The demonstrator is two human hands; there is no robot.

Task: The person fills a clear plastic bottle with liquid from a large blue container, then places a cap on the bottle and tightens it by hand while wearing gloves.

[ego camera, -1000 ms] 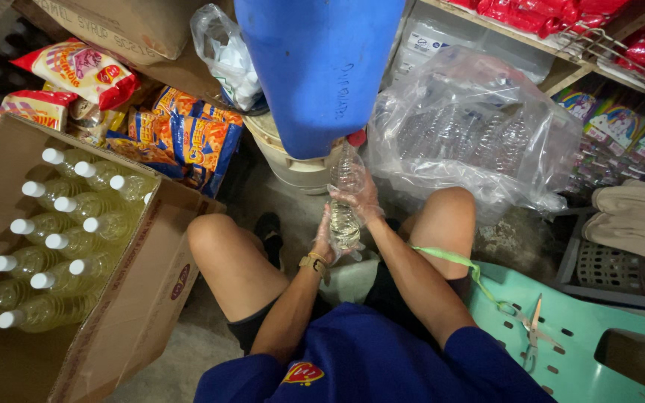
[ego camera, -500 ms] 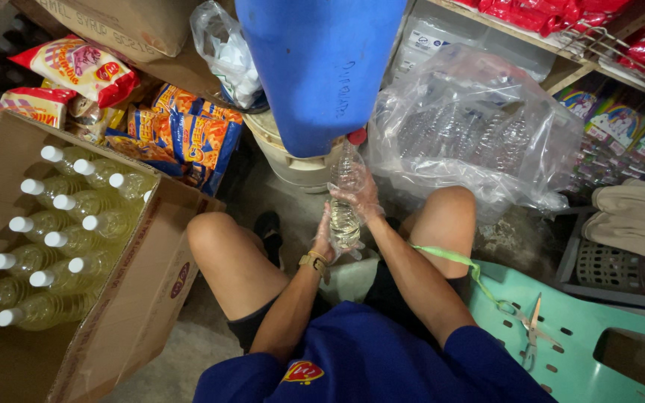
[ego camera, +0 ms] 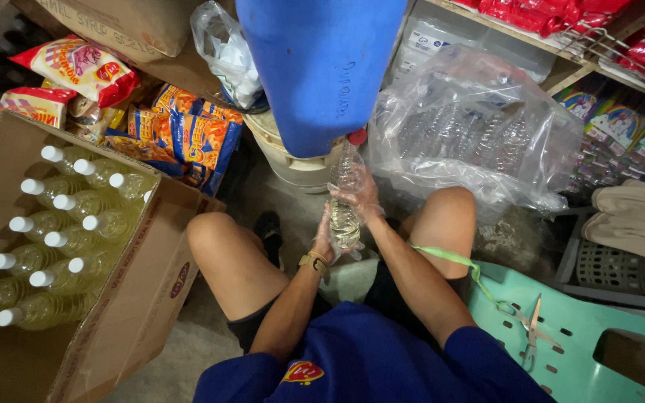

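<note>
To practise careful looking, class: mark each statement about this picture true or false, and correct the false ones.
1. Both hands hold a clear plastic bottle under the blue barrel. True.
2. The cardboard box on the left holds empty red bottles. False: it holds white-capped bottles of yellowish liquid.
3. A pair of scissors lies on the green plastic chair. True.
4. The left hand wears no wristband. False: a band sits on that wrist.
5. The right hand grips the bottle higher up than the left. True.
</note>
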